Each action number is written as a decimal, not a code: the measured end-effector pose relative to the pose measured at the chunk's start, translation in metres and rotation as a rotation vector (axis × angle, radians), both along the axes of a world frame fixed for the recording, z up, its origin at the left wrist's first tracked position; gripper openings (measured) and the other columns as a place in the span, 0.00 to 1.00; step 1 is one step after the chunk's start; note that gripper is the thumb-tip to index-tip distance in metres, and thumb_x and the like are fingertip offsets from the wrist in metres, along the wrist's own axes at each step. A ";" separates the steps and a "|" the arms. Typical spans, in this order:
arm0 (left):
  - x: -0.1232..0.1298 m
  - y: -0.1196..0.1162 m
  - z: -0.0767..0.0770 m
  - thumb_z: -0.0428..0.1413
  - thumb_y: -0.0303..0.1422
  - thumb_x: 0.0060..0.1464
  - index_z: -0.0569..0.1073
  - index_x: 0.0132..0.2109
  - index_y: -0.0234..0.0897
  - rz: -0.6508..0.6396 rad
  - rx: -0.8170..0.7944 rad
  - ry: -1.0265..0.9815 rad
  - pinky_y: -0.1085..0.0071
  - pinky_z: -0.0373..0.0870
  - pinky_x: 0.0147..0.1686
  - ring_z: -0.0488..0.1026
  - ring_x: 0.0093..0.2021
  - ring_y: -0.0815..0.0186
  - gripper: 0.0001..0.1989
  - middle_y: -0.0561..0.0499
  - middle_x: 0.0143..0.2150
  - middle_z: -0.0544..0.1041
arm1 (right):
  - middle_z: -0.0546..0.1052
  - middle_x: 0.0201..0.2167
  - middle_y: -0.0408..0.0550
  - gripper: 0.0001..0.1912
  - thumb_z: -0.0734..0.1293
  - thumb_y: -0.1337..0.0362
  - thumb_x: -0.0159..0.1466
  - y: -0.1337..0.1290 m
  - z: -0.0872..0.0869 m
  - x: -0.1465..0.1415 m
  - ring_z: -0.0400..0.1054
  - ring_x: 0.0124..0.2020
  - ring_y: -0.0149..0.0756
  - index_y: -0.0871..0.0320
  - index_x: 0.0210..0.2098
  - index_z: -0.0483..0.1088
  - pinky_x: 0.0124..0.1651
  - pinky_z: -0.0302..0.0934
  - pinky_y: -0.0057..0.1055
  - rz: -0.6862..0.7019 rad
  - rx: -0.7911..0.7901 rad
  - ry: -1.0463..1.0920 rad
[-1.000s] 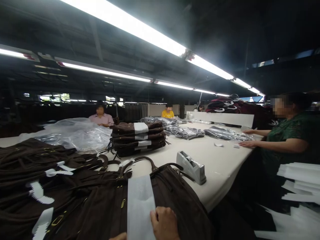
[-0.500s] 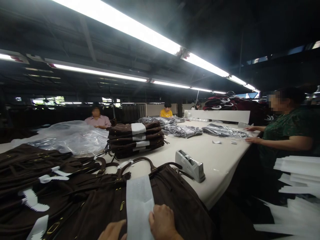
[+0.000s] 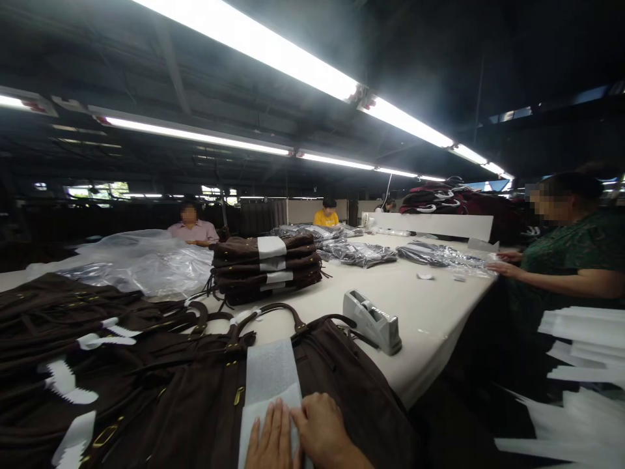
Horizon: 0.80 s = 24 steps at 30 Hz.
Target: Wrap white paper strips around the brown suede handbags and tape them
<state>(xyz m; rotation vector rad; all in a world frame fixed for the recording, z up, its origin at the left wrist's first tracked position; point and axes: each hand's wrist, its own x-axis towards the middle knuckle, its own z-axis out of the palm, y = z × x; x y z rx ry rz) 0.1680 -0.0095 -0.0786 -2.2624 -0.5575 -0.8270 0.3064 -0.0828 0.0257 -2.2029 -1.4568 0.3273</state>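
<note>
A dark brown fabric bag (image 3: 342, 378) lies flat in front of me, its handles pointing away. Across it runs a white paper strip (image 3: 271, 368), with a second layer overlapping lower down. My left hand (image 3: 273, 436) rests flat on the strip, fingers stretched out and side by side. Beside it, my right hand (image 3: 325, 426) is curled at the strip's right edge, thumb towards the paper. Its fingertips are partly hidden. A grey tape dispenser (image 3: 372, 322) stands on the table past the bag.
More brown bags (image 3: 58, 326) with white paper tabs lie on the left. Behind stands a stack of folded brown bags (image 3: 266, 267) beside clear plastic (image 3: 146, 260). Loose white strips (image 3: 581, 365) hang at right. A co-worker (image 3: 576, 241) handles a plastic-wrapped item (image 3: 439, 256) across the table (image 3: 439, 306).
My left hand has moved from the strip's left edge onto its top and flattened. The strip's near part now folds over the far part. My right hand stays at the right edge.
</note>
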 end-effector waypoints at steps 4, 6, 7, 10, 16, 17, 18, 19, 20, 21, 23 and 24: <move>0.000 -0.023 0.026 0.45 0.36 0.61 0.64 0.62 0.31 0.091 -0.127 0.079 0.53 0.67 0.54 0.65 0.61 0.51 0.25 0.38 0.60 0.69 | 0.81 0.28 0.55 0.17 0.62 0.57 0.64 -0.004 0.001 0.006 0.76 0.32 0.40 0.58 0.26 0.77 0.31 0.59 0.27 0.039 0.039 0.045; 0.003 -0.032 0.034 0.44 0.39 0.62 0.66 0.60 0.29 0.135 -0.202 0.065 0.51 0.66 0.56 0.64 0.62 0.51 0.25 0.36 0.61 0.68 | 0.80 0.27 0.52 0.15 0.64 0.58 0.63 -0.007 0.001 0.008 0.75 0.30 0.37 0.57 0.24 0.76 0.30 0.57 0.26 0.052 0.041 0.079; 0.005 -0.034 0.037 0.43 0.41 0.62 0.66 0.60 0.28 0.155 -0.247 0.067 0.51 0.65 0.57 0.64 0.62 0.51 0.27 0.35 0.61 0.67 | 0.80 0.27 0.51 0.13 0.66 0.58 0.62 -0.009 0.002 0.010 0.74 0.30 0.37 0.57 0.24 0.75 0.30 0.56 0.26 0.060 0.036 0.101; 0.007 -0.038 0.045 0.41 0.45 0.63 0.64 0.61 0.24 0.198 -0.377 0.112 0.50 0.64 0.58 0.62 0.63 0.50 0.30 0.33 0.63 0.64 | 0.79 0.25 0.46 0.06 0.68 0.62 0.59 -0.018 0.004 0.013 0.73 0.29 0.36 0.57 0.28 0.73 0.31 0.57 0.27 0.074 0.024 0.155; 0.004 -0.039 0.057 0.40 0.47 0.63 0.63 0.62 0.23 0.182 -0.479 0.152 0.49 0.64 0.59 0.60 0.64 0.49 0.32 0.33 0.64 0.61 | 0.75 0.39 0.47 0.10 0.62 0.72 0.62 -0.038 0.007 0.016 0.70 0.41 0.37 0.55 0.41 0.71 0.45 0.62 0.31 0.224 0.397 -0.009; 0.003 -0.038 0.057 0.40 0.47 0.63 0.63 0.62 0.24 0.163 -0.461 0.151 0.50 0.64 0.58 0.60 0.64 0.50 0.32 0.33 0.64 0.61 | 0.74 0.42 0.48 0.12 0.60 0.73 0.64 -0.039 0.006 0.016 0.69 0.45 0.37 0.55 0.41 0.71 0.48 0.61 0.32 0.279 0.462 -0.028; 0.002 -0.036 0.055 0.40 0.47 0.63 0.63 0.62 0.24 0.142 -0.431 0.146 0.50 0.65 0.58 0.61 0.64 0.50 0.32 0.34 0.64 0.62 | 0.73 0.45 0.49 0.13 0.58 0.73 0.64 -0.039 0.005 0.015 0.67 0.49 0.37 0.55 0.42 0.71 0.51 0.61 0.32 0.326 0.504 -0.034; 0.000 -0.034 0.053 0.41 0.47 0.63 0.63 0.62 0.25 0.118 -0.392 0.139 0.52 0.66 0.57 0.62 0.63 0.51 0.32 0.34 0.63 0.62 | 0.73 0.47 0.49 0.14 0.58 0.73 0.65 -0.037 0.003 0.015 0.66 0.51 0.37 0.55 0.44 0.71 0.54 0.60 0.33 0.361 0.521 -0.030; -0.002 -0.031 0.050 0.42 0.47 0.62 0.64 0.62 0.26 0.094 -0.351 0.134 0.54 0.66 0.57 0.63 0.62 0.51 0.31 0.35 0.63 0.63 | 0.72 0.50 0.49 0.15 0.58 0.73 0.65 -0.034 0.001 0.015 0.65 0.53 0.37 0.54 0.45 0.71 0.56 0.59 0.33 0.383 0.518 -0.021; -0.004 -0.027 0.046 0.43 0.47 0.62 0.64 0.62 0.27 0.072 -0.312 0.131 0.56 0.67 0.56 0.64 0.62 0.53 0.31 0.37 0.63 0.64 | 0.71 0.52 0.48 0.15 0.58 0.72 0.65 -0.029 -0.001 0.015 0.64 0.54 0.37 0.54 0.46 0.71 0.58 0.58 0.33 0.394 0.497 -0.014; -0.007 -0.016 0.036 0.45 0.47 0.61 0.65 0.61 0.31 0.038 -0.249 0.131 0.60 0.68 0.55 0.67 0.60 0.55 0.30 0.39 0.62 0.67 | 0.70 0.55 0.48 0.15 0.60 0.69 0.65 -0.018 -0.005 0.015 0.62 0.56 0.39 0.53 0.49 0.71 0.60 0.56 0.35 0.389 0.419 -0.012; -0.007 -0.009 0.031 0.46 0.48 0.61 0.66 0.61 0.32 0.026 -0.226 0.137 0.62 0.68 0.55 0.68 0.59 0.56 0.29 0.40 0.61 0.68 | 0.70 0.55 0.48 0.15 0.61 0.68 0.65 -0.011 -0.006 0.016 0.62 0.56 0.41 0.53 0.50 0.71 0.61 0.56 0.36 0.382 0.371 -0.018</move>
